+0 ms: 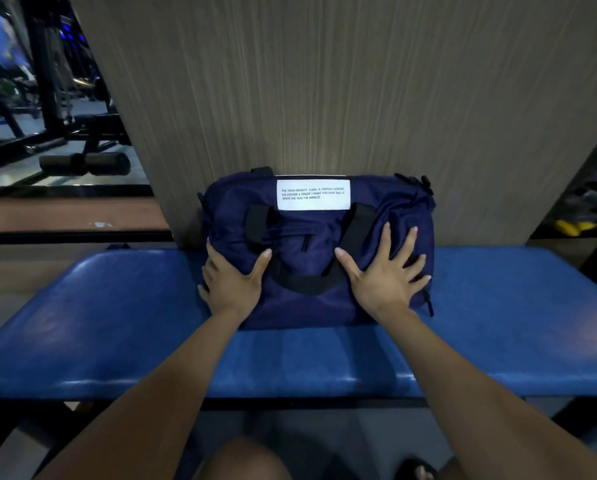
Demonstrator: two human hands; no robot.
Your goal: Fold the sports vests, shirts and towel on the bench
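A navy-blue fabric duffel bag (319, 251) sits in the middle of the frame on a long bench with a shiny blue padded vinyl seat (117, 323), its back against a grey wood-grain panel (324, 81) that fills the upper centre. A white rectangular label with small black print (313, 194) lies on the top of the bag, and a pair of black webbing carry handles (304, 282) droops across its front face. The bag is zipped, so the vests, shirts and towel cannot be seen (whether they are inside cannot be told).

The left hand (233, 282) rests on the bag's lower-left corner, thumb stretched across the front and the other fingers wrapped over the left edge. The right hand (382, 275) lies flat on the right half of the bag with fingers spread and straight, pressing the fabric, its thumb beside the handle strap.

Black gym machine frames with a padded roller (84, 163) stand in the upper left, blurred. A bare knee (245, 459) shows at the bottom edge.
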